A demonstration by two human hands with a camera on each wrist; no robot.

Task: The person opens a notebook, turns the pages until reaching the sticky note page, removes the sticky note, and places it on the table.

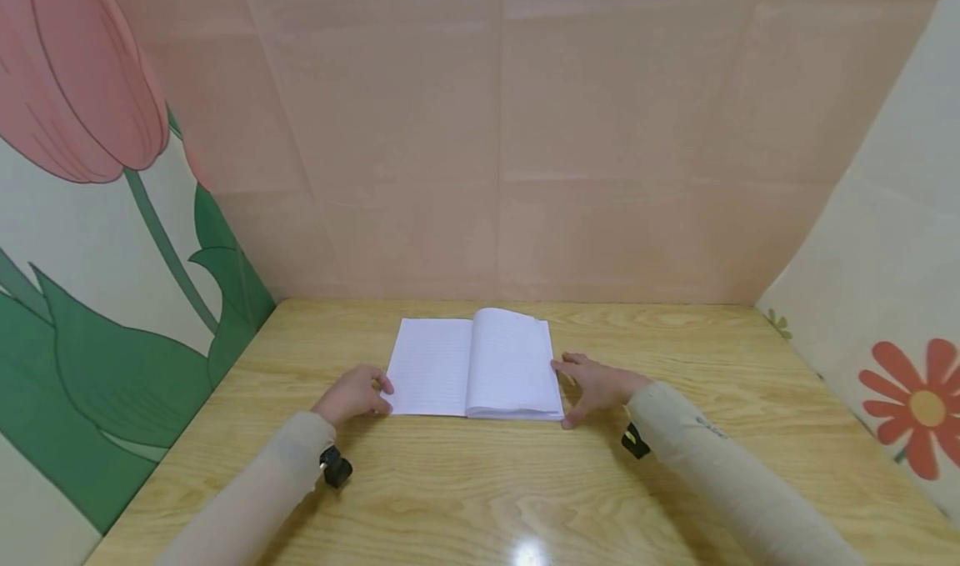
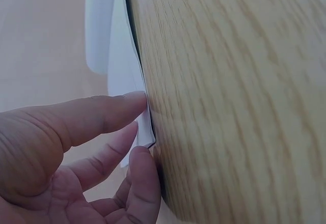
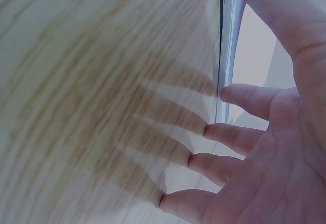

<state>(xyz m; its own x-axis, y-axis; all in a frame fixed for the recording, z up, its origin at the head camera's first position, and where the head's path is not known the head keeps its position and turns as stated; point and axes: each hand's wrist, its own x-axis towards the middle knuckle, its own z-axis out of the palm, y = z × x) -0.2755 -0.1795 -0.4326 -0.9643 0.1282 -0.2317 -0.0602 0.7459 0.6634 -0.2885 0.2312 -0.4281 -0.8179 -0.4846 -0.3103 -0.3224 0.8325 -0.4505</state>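
An open notebook [image 1: 429,366] with white lined pages lies on the wooden table, its right-hand pages [image 1: 510,362] bulging upward in a curve. At its lower left corner, my left hand [image 1: 358,393] holds the edge with bent fingers; the thumb [image 2: 109,114] reaches the page edge in the left wrist view. My right hand [image 1: 596,387] is spread beside the right edge, thumb near the lower right corner and index fingertip at the side. In the right wrist view its other fingertips [image 3: 196,160] come down at the tabletop.
The wood-grain table [image 1: 465,491] extends around the notebook. A plain pinkish backdrop [image 1: 495,132] stands behind it, with a tulip-patterned panel [image 1: 150,257] on the left and a flower-patterned panel [image 1: 885,257] on the right. Dark wrist devices [image 1: 335,468] hang below both sleeves.
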